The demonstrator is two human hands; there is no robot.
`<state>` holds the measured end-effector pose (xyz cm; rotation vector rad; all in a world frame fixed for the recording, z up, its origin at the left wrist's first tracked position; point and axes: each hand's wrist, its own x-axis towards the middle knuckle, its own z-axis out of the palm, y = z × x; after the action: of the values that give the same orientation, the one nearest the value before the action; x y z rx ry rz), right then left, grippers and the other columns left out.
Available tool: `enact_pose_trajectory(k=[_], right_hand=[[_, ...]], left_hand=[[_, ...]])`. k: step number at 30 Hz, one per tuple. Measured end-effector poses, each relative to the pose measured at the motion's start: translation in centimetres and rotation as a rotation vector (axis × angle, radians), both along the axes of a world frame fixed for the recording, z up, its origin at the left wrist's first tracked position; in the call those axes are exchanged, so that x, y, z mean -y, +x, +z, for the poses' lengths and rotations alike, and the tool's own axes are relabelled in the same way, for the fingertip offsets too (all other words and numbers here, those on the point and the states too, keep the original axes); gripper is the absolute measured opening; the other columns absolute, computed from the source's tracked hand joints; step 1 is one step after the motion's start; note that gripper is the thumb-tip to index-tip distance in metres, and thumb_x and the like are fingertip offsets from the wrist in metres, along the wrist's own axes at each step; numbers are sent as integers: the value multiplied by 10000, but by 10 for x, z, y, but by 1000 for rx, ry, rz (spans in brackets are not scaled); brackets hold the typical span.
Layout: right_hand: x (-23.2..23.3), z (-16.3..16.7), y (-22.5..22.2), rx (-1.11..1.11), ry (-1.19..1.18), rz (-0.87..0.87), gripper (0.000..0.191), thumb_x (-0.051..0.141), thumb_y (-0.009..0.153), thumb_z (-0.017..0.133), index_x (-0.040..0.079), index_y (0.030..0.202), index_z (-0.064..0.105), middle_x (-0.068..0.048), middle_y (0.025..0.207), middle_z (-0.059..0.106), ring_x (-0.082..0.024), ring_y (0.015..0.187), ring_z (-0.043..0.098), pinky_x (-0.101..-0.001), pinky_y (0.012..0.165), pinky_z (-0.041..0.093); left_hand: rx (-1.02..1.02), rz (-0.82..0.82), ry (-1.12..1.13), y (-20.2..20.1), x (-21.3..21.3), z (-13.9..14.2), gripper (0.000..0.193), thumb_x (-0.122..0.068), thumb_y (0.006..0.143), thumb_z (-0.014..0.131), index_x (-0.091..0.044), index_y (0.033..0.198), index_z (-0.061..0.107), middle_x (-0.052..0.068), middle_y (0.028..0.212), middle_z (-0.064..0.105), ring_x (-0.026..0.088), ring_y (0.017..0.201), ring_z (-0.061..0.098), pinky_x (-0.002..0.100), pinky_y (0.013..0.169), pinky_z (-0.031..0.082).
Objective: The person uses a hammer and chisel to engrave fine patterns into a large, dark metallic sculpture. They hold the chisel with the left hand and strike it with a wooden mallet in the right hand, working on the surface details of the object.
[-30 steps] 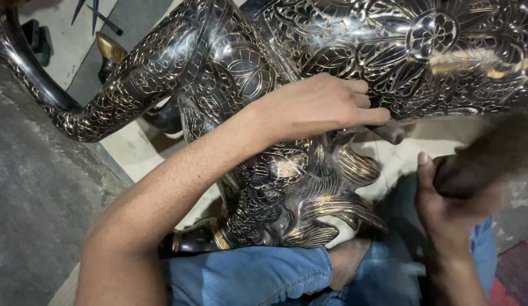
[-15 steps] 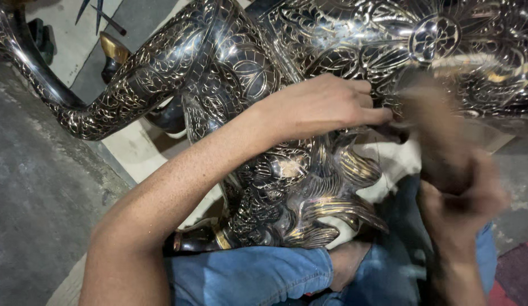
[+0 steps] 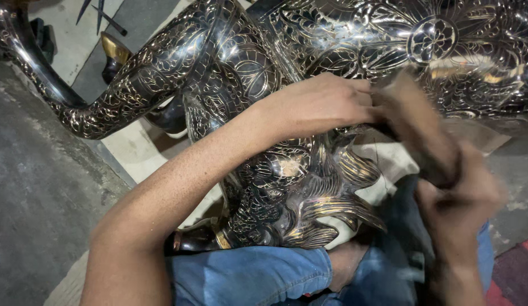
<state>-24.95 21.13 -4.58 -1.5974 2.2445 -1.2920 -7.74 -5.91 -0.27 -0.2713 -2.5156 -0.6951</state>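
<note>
My left hand (image 3: 318, 105) lies flat on the engraved metal statue (image 3: 309, 187); right hand (image 3: 462, 198) mid-right is too blurred, can't tell its grip.

Engraved black metal figure (image 3: 286, 187), across lap.

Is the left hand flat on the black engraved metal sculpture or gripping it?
Resting on it, fingers curled at the tips: the left hand lies palm-down on the black engraved metal sculpture. Whether it grips an edge cannot be told.

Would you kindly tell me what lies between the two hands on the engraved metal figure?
In the head view, a blurred brown tool held by the right hand reaches to the left hand resting on the engraved metal figure.
</note>
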Motion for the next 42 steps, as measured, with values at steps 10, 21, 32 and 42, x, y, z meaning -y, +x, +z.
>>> enact_pose_trajectory(k=[10, 21, 32, 42], right_hand=[[10, 17, 13, -245, 49, -72, 513, -43, 770, 777, -100, 1251, 607, -159, 1003, 650, -233, 857, 646, -387, 815, 502], [5, 2, 15, 74, -33, -143, 460, 30, 962, 737, -48, 1375, 550, -158, 1027, 648, -263, 911, 621, -337, 952, 514], [21, 22, 21, 160, -99, -152, 512, 60, 954, 765, -18, 1395, 517, -126, 1068, 679, -208, 961, 677, -320, 893, 545], [19, 18, 17, -73, -74, -26, 460, -75, 803, 737, -115, 1239, 596, -217, 1102, 664, -309, 990, 663, -400, 929, 547]], left_hand=[[269, 51, -87, 0, 0, 0, 353, -118, 953, 543, -150, 1300, 597, 84, 921, 668, 272, 900, 702, 421, 669, 568], [281, 36, -87, 3, 1, 8, 369, -100, 932, 541, -143, 1298, 572, 81, 871, 653, 297, 916, 693, 455, 667, 547], [290, 49, -84, 3, 0, 11, 325, -69, 947, 541, -119, 1267, 573, 91, 825, 646, 281, 894, 687, 442, 665, 560], [290, 44, -74, 3, 3, 8, 346, -63, 930, 542, -116, 1266, 604, 104, 842, 654, 294, 874, 696, 443, 668, 568]])
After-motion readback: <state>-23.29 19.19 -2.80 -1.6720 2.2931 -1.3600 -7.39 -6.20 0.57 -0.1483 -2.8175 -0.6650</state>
